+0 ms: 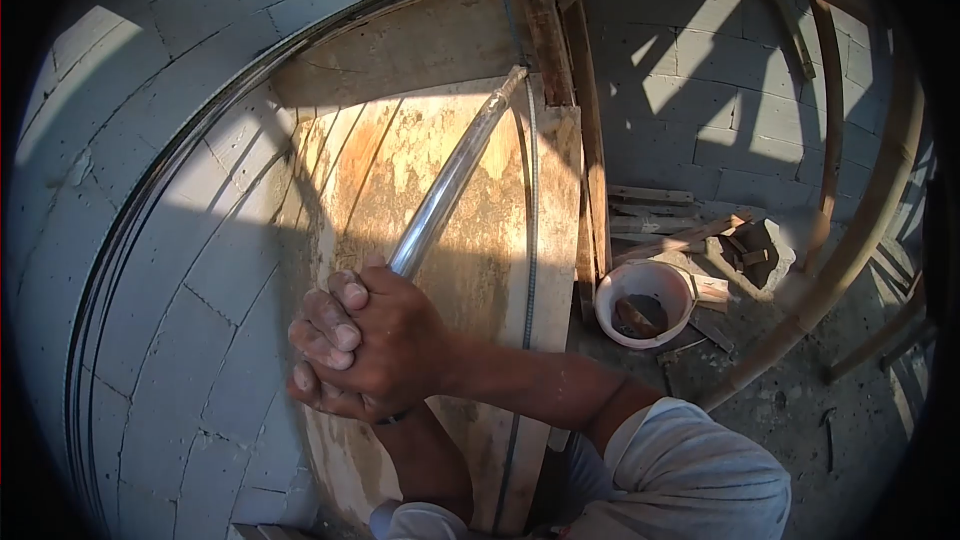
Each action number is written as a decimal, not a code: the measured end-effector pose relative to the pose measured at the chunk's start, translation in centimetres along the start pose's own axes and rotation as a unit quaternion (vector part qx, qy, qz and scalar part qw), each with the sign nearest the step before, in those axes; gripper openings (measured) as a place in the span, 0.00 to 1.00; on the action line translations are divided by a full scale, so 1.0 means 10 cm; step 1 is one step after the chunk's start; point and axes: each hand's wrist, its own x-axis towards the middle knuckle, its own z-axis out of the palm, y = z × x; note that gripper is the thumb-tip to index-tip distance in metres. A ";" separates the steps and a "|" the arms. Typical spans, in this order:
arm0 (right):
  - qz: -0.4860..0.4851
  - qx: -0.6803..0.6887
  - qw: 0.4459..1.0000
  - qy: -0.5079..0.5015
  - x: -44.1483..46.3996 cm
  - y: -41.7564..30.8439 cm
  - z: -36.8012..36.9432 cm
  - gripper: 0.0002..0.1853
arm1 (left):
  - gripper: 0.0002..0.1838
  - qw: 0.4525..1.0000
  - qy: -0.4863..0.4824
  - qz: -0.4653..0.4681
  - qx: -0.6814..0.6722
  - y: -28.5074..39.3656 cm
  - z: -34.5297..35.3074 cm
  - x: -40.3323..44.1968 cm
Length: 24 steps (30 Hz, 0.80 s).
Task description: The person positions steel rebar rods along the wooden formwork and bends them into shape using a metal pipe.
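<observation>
A shiny metal pipe [440,195] slants up and away from my hands. My right hand [405,335] is closed at its near end. Dusty fingers of my left hand [326,332] wrap over the right one, so the two are clasped together; the grip itself is partly hidden. The pipe's narrower, rusty-looking far end meets a ribbed steel bar [531,200] near the top of a stained plywood board [400,155]. That bar runs down the board's right side and passes beneath my right forearm. A dark band circles my left wrist.
Several long thin bars [118,225] curve along the grey block wall [190,340] at left. To the right stand a white bucket [686,315] with something brown inside, wood scraps [655,223] and a torn bag [775,255]. A curved pole [850,270] crosses the right side.
</observation>
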 end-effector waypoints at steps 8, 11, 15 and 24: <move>-0.011 -0.042 0.998 -0.036 0.17 0.00 0.05 0.12 | 0.20 1.000 -0.005 0.007 0.003 0.05 0.09 0.20; -0.007 -0.046 0.998 -0.035 0.18 -0.04 0.03 0.14 | 0.20 0.999 -0.009 -0.009 0.030 0.11 0.22 0.25; -0.020 -0.029 0.999 0.029 0.24 -0.08 0.09 0.12 | 0.24 0.998 -0.021 -0.022 0.057 0.20 0.27 0.23; 0.002 -0.005 1.000 -0.004 0.25 -0.15 0.19 0.16 | 0.29 0.776 0.195 -0.300 0.519 1.66 -0.17 -1.71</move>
